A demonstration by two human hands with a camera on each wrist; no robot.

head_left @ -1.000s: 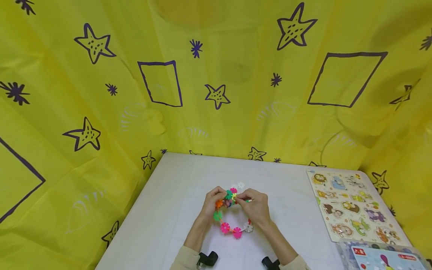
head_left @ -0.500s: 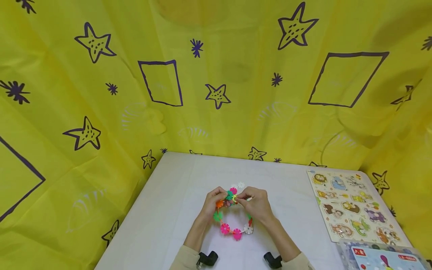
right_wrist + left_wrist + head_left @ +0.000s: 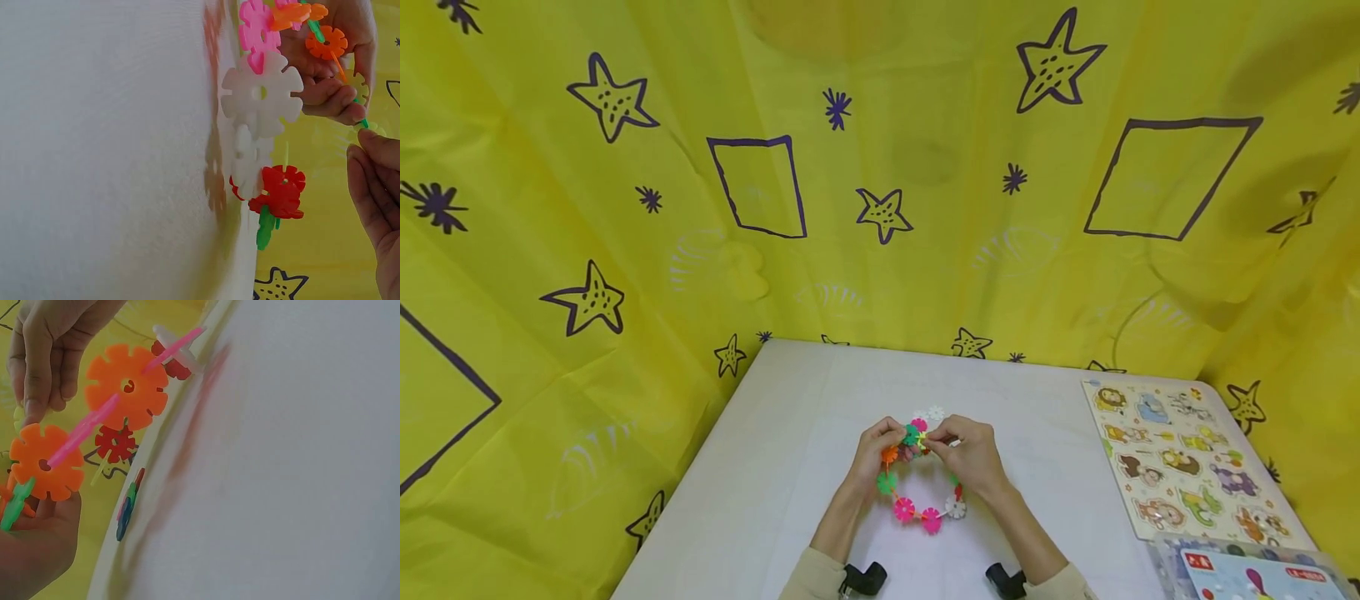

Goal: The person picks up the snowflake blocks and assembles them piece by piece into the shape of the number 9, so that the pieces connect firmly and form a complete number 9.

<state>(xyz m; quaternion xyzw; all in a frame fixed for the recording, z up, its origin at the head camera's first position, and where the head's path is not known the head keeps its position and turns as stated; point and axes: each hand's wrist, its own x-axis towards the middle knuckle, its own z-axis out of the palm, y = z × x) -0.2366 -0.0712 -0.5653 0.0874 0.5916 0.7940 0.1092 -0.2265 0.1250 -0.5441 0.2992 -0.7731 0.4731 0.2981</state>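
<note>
A chain of slotted plastic snowflake discs hangs in a loop between the two hands, with pink discs (image 3: 932,522) and a white disc (image 3: 956,507) at its near side. My left hand (image 3: 872,452) grips the chain by its far left part, beside a green disc (image 3: 912,434). Thumb and fingertips of my right hand (image 3: 972,454) pinch a yellow disc (image 3: 922,438) right against that green one. Orange discs (image 3: 127,387) joined by pink ones fill the left wrist view. Red discs (image 3: 278,194) hang below the white ones in the right wrist view.
Loose discs, one of them white (image 3: 936,412), lie on the white table (image 3: 790,400) just beyond the hands. An animal puzzle board (image 3: 1187,467) is at the right, with a clear packaged box (image 3: 1255,571) nearer. A yellow curtain (image 3: 925,275) hangs behind the table.
The loop's near side has swung slightly to the right. The right hand has shifted a little and keeps its pinch on the yellow disc; the left hand is nearly still.
</note>
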